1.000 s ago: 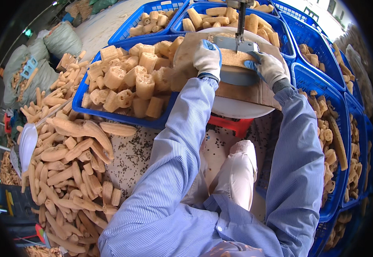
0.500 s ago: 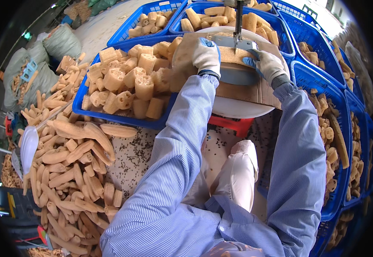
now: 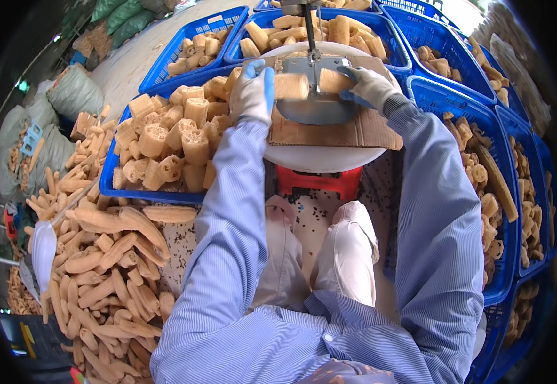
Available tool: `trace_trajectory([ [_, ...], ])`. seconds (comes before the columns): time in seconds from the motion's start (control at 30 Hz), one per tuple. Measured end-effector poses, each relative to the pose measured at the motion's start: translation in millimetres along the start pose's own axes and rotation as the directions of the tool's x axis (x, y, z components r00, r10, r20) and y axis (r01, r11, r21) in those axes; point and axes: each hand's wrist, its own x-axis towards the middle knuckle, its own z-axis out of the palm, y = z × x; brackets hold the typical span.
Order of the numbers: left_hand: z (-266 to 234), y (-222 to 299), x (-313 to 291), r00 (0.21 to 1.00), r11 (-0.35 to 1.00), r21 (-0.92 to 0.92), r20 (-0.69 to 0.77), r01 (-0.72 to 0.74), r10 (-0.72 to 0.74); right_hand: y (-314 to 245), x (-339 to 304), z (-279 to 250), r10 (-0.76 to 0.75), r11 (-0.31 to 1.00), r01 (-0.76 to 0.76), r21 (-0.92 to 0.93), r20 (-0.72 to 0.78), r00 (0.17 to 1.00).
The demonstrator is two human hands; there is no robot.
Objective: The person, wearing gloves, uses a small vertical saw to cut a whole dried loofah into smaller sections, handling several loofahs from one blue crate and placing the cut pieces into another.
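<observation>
My left hand (image 3: pixel 253 93), in a white glove with blue fingertips, is closed on a short cut piece of dried loofah (image 3: pixel 291 87); the piece is slightly blurred. Between my right hand's (image 3: pixel 371 89) gloved fingers is a second loofah piece (image 3: pixel 334 81). A gap parts the two pieces, just in front of an upright cutting blade (image 3: pixel 310 40) that comes down to a metal plate (image 3: pixel 297 64). Under my hands a rounded grey plate (image 3: pixel 317 111) lies over cardboard (image 3: pixel 374 133) on a round white top.
A blue crate (image 3: pixel 109 182) of cut loofah chunks stands at my left. Whole loofahs (image 3: pixel 112 269) are heaped on the floor beyond my left arm. More blue crates (image 3: pixel 413 86) line the back and right. A red stool (image 3: pixel 323 182) stands under the white top.
The single long loofah piece on the plate is now two separate pieces, one in each hand. My left hand has moved left and nearer, away from the blade.
</observation>
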Motion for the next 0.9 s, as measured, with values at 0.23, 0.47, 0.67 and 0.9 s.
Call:
trace_trajectory([
  [0.23, -16.4, 91.8, -112.1, 0.75, 0.995, 0.101, 0.659, -0.01, -0.06, -23.6, -83.4, 0.5, -0.209, 0.974, 0.214, 0.073, -0.071, 0.975],
  [0.47, -63.4, 93.2, -97.0, 0.821, 0.983, 0.185, 0.561, 0.003, -0.108, -10.6, -87.9, 34.2, -0.02, 0.733, 0.091, 0.674, -0.112, 0.994],
  [0.67, -67.6, 60.3, -65.8, 0.801, 0.97, 0.217, 0.559, 0.108, -0.214, -28.1, -65.3, 68.4, 0.208, 0.793, -0.077, 0.604, -0.151, 0.966],
  [0.9, -64.4, 45.7, -48.8, 0.861, 0.93, 0.368, 0.479, -0.02, -0.171, -41.1, -50.0, 67.2, 0.295, 0.871, -0.184, 0.455, -0.186, 0.937],
])
